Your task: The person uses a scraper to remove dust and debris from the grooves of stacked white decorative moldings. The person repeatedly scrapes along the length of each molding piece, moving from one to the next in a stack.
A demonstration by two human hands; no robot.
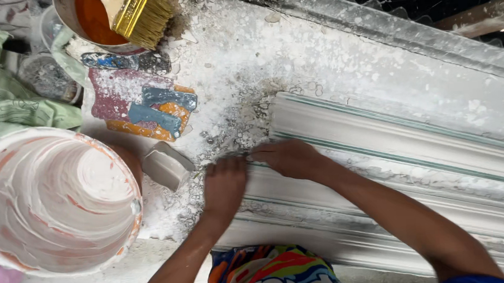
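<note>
White plaster moulding [392, 144], one, under two flat empty hands, left hand [224, 187], right hand [288, 158]; one bucket [129, 213].

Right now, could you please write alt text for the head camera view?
Two bare hands, left hand and right hand, press on the end of a long white plaster moulding on a plaster-strewn bench. A white-coated bucket sits left; a brush rests above.

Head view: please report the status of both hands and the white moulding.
Left hand and right hand pressed on end of white plaster moulding. Both bare, no tool. Small grey block and plaster crumbs beside left hand.
</note>
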